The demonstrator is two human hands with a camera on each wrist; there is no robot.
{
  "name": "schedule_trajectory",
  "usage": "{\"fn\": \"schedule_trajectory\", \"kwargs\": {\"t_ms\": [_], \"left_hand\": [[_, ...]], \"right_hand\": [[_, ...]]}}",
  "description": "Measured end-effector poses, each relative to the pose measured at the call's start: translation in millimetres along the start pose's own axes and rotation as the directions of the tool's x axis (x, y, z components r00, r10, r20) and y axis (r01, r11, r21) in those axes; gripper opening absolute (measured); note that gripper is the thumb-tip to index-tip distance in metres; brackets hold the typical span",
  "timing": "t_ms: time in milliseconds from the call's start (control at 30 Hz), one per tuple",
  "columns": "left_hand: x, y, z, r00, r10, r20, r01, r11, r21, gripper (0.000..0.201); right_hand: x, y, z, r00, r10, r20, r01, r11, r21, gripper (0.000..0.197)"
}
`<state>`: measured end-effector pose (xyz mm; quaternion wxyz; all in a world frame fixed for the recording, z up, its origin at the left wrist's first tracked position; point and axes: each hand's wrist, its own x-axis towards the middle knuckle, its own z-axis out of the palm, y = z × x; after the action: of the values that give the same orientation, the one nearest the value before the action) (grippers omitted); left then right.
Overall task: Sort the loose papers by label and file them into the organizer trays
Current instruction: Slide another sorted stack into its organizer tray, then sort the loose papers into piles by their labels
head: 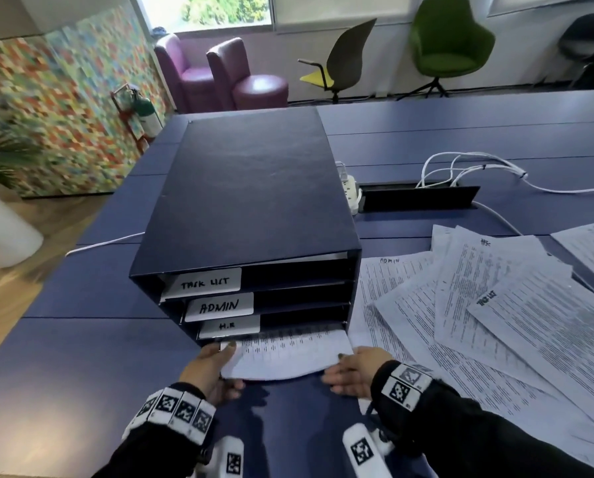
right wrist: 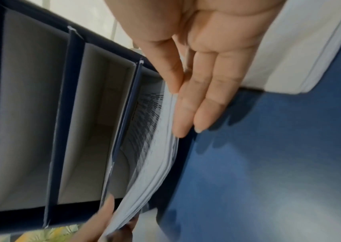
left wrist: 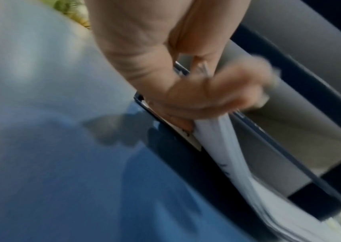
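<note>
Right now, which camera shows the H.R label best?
The head view: the H.R label faces the camera, handwriting readable. Both wrist views see the organizer from the side; no lettering shows.

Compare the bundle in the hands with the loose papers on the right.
The bundle is squared up, pinched by left hand and right hand, its far end inside the lowest tray of the organizer; the loose papers lie fanned out flat on the table. Both are white printed sheets.
</note>
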<state>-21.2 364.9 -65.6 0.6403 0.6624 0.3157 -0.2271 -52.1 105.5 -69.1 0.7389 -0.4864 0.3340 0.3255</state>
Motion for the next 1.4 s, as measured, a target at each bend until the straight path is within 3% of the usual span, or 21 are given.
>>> {"fn": "schedule_trajectory", "kwargs": {"t_ms": [67,167,267,400,467,533,600,667,733,800,967,1167,1267,1400], "left_hand": [[-1,-5,-2,0.999,0.035,0.007,-0.033,0.970,-0.240,0.021],[1,-13,-5,0.992,0.124,-0.003,-0.116,0.919,-0.376,0.032],[4,-17,-2,0.976,0.217,-0.015,-0.216,0.963,-0.159,0.021],[10,-20,7,0.949,0.302,-0.088,-0.302,0.953,0.018,0.033],[16,-26,13,0.901,0.403,-0.164,-0.382,0.913,0.142,0.035],[15,-31,18,0.855,0.509,-0.102,-0.440,0.815,0.376,0.044],[9,-32,24,0.792,0.599,0.119,-0.556,0.627,0.546,0.050],[7,-29,31,0.721,0.595,0.355,-0.652,0.410,0.638,0.047],[6,-24,40,0.737,0.472,0.484,-0.635,0.241,0.734,0.047],[7,-20,48,0.775,0.385,0.501,-0.572,0.092,0.815,0.051],[5,-7,60,0.868,0.298,0.397,-0.396,-0.067,0.916,0.051],[9,0,82,0.927,0.284,0.246,-0.217,-0.130,0.968,0.051],[12,6,89,0.940,0.283,0.192,-0.179,-0.069,0.981,0.050],[11,7,98,0.939,0.296,0.174,-0.158,-0.077,0.984,0.043]], "right_hand": [[6,-3,4,1.000,-0.013,0.015,0.012,0.997,0.077,0.046],[15,-4,14,0.996,-0.077,-0.041,0.081,0.991,0.104,0.018],[18,-4,16,0.992,-0.122,0.027,0.119,0.987,0.111,0.044],[12,-7,14,0.990,-0.123,0.075,0.123,0.992,0.006,0.050],[12,-7,12,0.991,-0.116,0.069,0.118,0.992,-0.036,0.049],[10,-9,8,0.994,-0.111,0.019,0.113,0.983,-0.148,0.048],[6,-12,3,0.994,-0.107,-0.005,0.103,0.964,-0.245,0.045],[3,-13,-6,0.997,-0.074,0.022,0.077,0.960,-0.269,0.037],[-3,-16,-21,0.998,-0.053,0.019,0.056,0.963,-0.262,0.027],[-10,-19,-39,0.999,-0.053,0.008,0.053,0.968,-0.244,0.026],[-32,-21,-80,0.990,-0.102,-0.098,0.081,0.976,-0.204,0.027],[-59,-20,-114,0.965,-0.180,-0.193,0.134,0.964,-0.228,0.024],[-69,-18,-130,0.951,-0.200,-0.235,0.133,0.953,-0.272,0.025],[-79,-20,-156,0.938,-0.202,-0.283,0.128,0.958,-0.258,0.025]]}}
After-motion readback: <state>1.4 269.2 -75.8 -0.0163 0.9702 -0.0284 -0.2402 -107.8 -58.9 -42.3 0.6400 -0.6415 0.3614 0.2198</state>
